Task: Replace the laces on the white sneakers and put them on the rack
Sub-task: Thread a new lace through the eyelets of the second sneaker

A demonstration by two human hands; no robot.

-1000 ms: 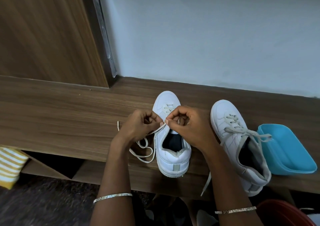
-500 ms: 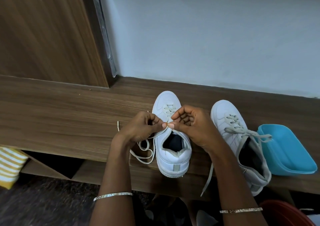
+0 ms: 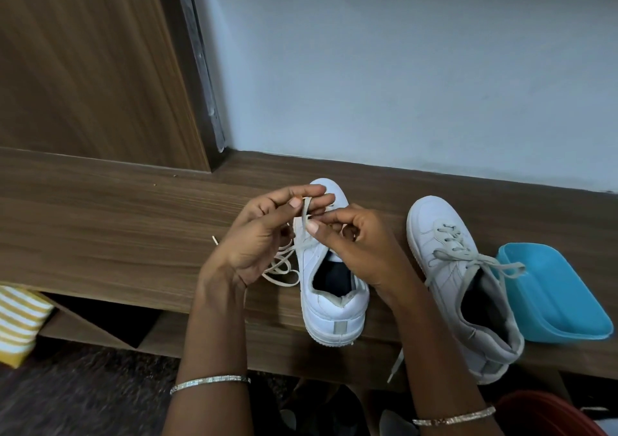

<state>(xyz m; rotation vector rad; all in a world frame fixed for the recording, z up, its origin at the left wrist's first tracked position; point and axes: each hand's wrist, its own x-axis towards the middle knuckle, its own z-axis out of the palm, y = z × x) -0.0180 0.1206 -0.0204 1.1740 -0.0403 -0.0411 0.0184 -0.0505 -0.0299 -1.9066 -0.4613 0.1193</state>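
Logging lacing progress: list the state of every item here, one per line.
lace: partly threaded, slack lying loose.
left hand: pinches the lace.
right hand: pinches the lace.
middle sneaker: upright, lacing unfinished.
other sneaker: laced, lace end dangling.
blue tray: empty.

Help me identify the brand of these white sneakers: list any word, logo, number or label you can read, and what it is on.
No readable text anywhere.
White low-top sneaker with the loose beige lace: no print; its grey heel tab looks blank.
Second white sneaker, laced: no marking shows.
Blue plastic tray: plain.
Yellow-and-white striped cloth: stripes only.
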